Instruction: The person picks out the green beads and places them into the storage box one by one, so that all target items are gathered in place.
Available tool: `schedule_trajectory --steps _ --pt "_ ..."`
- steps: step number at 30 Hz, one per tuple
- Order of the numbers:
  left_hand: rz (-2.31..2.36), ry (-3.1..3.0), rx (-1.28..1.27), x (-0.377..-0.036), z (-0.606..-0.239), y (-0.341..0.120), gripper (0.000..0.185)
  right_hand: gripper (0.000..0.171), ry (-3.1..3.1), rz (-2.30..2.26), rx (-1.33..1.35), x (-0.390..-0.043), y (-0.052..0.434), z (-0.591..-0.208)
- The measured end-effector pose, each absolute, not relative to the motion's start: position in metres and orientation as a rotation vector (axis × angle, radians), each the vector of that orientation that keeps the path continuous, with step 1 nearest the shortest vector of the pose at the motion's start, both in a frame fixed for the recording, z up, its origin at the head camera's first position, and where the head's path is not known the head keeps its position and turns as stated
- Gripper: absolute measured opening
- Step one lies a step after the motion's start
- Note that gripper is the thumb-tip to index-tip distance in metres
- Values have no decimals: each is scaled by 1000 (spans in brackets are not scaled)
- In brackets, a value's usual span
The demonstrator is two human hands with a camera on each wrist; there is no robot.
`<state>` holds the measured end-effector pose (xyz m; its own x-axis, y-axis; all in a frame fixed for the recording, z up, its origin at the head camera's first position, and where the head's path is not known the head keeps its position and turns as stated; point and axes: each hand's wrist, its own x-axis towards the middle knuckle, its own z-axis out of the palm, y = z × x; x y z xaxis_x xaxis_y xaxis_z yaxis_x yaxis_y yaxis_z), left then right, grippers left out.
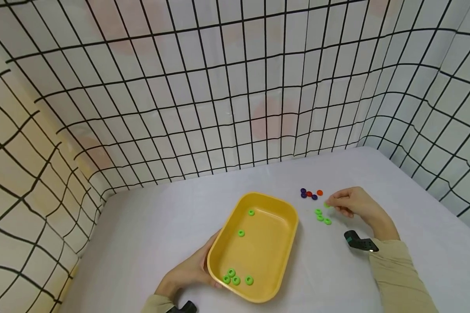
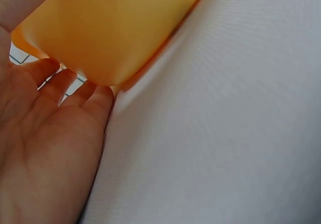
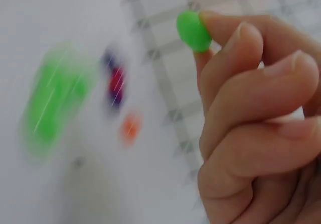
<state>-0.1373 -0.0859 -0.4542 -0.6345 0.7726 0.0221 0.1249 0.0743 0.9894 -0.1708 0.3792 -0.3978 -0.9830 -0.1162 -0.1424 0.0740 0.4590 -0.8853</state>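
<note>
A small round green bead (image 3: 194, 31) is pinched between the thumb and index finger of my right hand (image 1: 350, 202), above the table on the right. The other fingers of that hand are curled in the right wrist view. My left hand (image 1: 193, 267) grips the near left side of a yellow tray (image 1: 291, 243), its fingers (image 2: 62, 86) against the tray's outer wall. Several green ring-shaped beads (image 1: 236, 280) lie inside the tray, most of them grouped at its near end. More green beads (image 1: 320, 218) lie on the table between the tray and my right hand.
Beyond the loose green beads lie several dark purple beads (image 1: 314, 197), a red bead (image 1: 309, 194) and an orange bead (image 1: 319, 192). A white cloth (image 1: 160, 217) covers the table. Black wire mesh (image 1: 227, 108) stands along the back and both sides.
</note>
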Motion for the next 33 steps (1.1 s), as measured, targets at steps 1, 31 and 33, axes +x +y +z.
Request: schedule_trajectory --steps 1,31,33 --pt "1598 1844 891 -138 -455 -85 119 40 2533 -1542 -75 -174 370 -390" --pt "1627 1763 833 -137 -456 -87 115 17 2213 -558 -917 -173 117 -382" --pt "1624 1756 827 -138 -455 -87 116 17 2223 -541 -925 -173 117 -383"
